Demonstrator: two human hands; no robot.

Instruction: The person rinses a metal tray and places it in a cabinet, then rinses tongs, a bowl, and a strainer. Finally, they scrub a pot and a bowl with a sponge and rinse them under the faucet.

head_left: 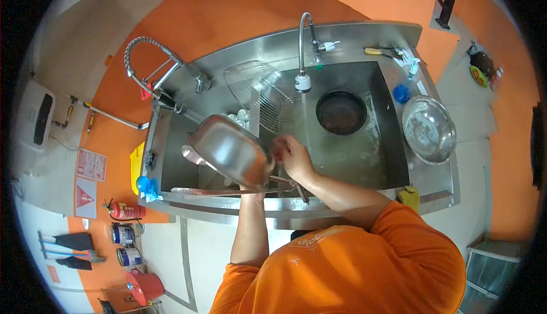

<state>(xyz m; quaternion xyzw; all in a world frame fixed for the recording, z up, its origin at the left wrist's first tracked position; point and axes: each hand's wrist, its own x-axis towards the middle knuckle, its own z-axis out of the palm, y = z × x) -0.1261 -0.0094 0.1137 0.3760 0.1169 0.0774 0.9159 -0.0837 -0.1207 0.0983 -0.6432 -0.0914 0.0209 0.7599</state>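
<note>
A shiny steel pan [231, 149] with rounded corners is tilted above the divide between the two sink basins. My left hand [252, 196] reaches under its near side and grips it, fingers mostly hidden behind the metal. At the pan's right edge, my right hand [292, 156] has its fingers bent and closed against the rim; the fingertips are partly blurred. Just below the pan, a long slotted spoon [194, 191] lies along the sink's front edge. A round dark pan [341, 112] sits in the cloudy water of the right basin. Water runs from the curved faucet [303, 82].
Wire racks [273, 100] stand by the divider, near several white cups [241, 117]. A steel bowl [428, 130] and a blue soap bottle [402, 93] occupy the right counter. A spring-neck faucet [162, 99] overhangs the left basin. A yellow cloth [408, 198] hangs at the front edge.
</note>
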